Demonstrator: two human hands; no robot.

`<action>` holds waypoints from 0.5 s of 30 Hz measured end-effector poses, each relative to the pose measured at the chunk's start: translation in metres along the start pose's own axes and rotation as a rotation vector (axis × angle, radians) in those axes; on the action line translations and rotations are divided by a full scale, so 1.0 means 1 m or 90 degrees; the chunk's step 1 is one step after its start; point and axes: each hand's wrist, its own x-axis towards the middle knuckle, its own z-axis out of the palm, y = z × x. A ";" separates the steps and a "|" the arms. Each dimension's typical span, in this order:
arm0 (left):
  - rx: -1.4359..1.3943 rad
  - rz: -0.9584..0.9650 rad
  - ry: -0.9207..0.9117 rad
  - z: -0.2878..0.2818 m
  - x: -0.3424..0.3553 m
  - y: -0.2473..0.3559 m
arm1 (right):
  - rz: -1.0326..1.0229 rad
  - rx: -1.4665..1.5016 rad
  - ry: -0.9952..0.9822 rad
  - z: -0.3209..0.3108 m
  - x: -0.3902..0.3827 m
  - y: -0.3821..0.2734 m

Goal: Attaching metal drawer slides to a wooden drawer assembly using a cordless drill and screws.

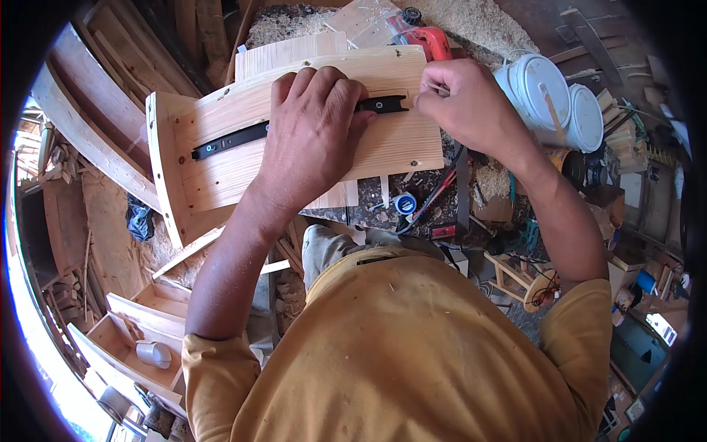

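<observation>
A pale wooden panel (pixel 394 147) lies in front of me, with an upright wooden end piece (pixel 163 166) joined at its left. Along the panel's length runs a black metal drawer slide (pixel 234 138). My left hand (pixel 313 132) is closed over the middle of the slide, its knuckles up and the thumb along the slide's right part. Beyond the slide's right end, my right hand (pixel 471 107) is closed in a pinch near the panel's edge. Whatever sits between its fingertips is too small to name.
A red-handled tool (pixel 434 43) lies behind the panel. White buckets (pixel 549 92) stand at the right. A tape measure (pixel 405 203) rests on the cluttered bench near me. Curved boards (pixel 96 125) lean at the left, above a wooden drawer box (pixel 121 346). A small wooden stool (pixel 541 287) stands lower right.
</observation>
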 end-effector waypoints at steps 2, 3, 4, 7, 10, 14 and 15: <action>-0.001 -0.001 0.001 0.001 0.000 0.000 | -0.002 -0.015 0.004 0.002 -0.003 0.000; 0.002 -0.002 0.003 0.000 0.000 0.000 | -0.037 0.025 0.019 0.005 -0.007 0.005; 0.002 -0.005 0.004 0.000 -0.001 0.000 | -0.073 0.065 0.034 0.005 -0.010 0.007; 0.004 -0.010 0.001 -0.001 -0.002 0.000 | -0.059 0.112 0.004 -0.002 -0.020 0.002; 0.002 -0.010 -0.005 -0.001 -0.001 0.001 | -0.093 0.120 0.055 0.005 -0.022 0.007; -0.002 -0.010 0.001 -0.001 -0.001 0.000 | -0.064 0.131 0.035 0.006 -0.018 0.002; -0.001 -0.013 0.003 0.000 -0.001 0.000 | -0.063 0.125 0.029 0.006 -0.017 0.002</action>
